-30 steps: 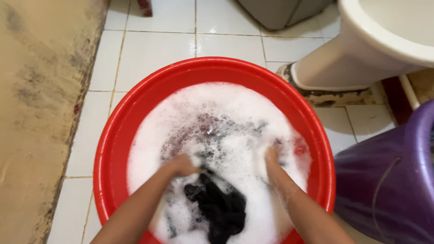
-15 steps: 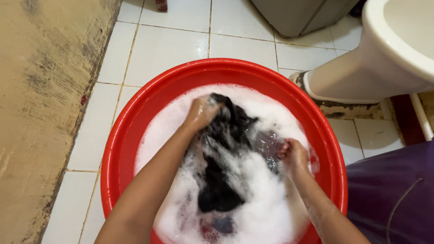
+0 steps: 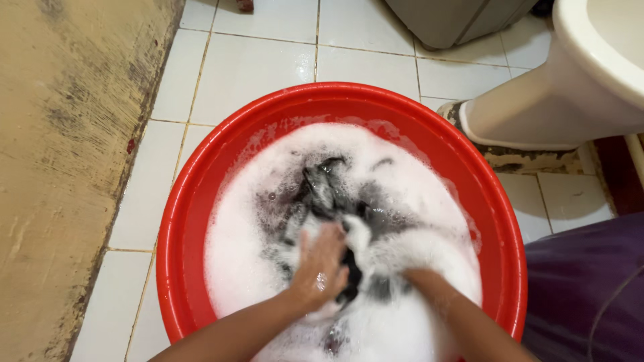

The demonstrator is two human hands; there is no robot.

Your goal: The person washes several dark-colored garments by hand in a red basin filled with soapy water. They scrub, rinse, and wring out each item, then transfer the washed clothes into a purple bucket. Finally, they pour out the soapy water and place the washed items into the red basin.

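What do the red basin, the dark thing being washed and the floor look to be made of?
Basin: probably plastic, glossy, going by its even red colour and smooth moulded rim.
Dark thing: seemingly soft wet cloth, since it crumples and folds in the suds; the kind of fabric cannot be told.
Floor: apparently glazed white ceramic tile, shiny with reflections and dark grout lines.

Glossy red plastic basin (image 3: 201,201), wet dark cloth (image 3: 322,194), foamy suds (image 3: 409,201), shiny tiled floor (image 3: 255,67).

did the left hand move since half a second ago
Yes. The left hand has pulled back from the far side of the red basin toward its near rim, pressing the dark cloth in the suds.
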